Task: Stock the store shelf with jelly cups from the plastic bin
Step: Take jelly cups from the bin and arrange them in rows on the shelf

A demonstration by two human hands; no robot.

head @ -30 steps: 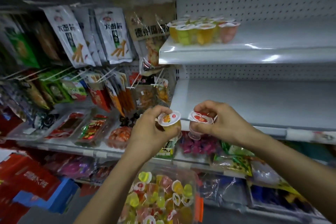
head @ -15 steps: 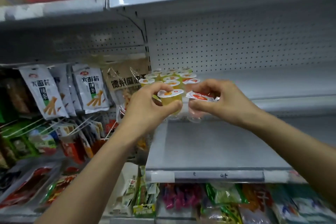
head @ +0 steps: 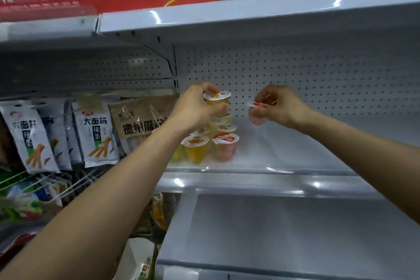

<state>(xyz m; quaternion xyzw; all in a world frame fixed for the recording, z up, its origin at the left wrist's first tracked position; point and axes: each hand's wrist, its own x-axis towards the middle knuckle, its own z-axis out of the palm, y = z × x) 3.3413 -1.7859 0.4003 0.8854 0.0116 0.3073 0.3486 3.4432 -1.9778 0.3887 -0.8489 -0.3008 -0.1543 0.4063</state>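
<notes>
left hand (head: 195, 108) curled round a sealed yellow jelly cup (head: 218, 100), right hand (head: 280, 105) pinching a red jelly cup (head: 257, 116). both are held above the shelf (head: 306, 154). stocked cups (head: 223, 146), yellow and pink jelly, sit at its left end near the front edge; bare surface to the right.

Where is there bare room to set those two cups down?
The shelf is bare right of the standing jelly cups, along the pegboard wall, below the right hand and its pink cup. The lower shelf looks bare too. It is crowded at the left end: cups cluster beside the hanging snack packets, under the left hand holding a yellow cup.
</notes>
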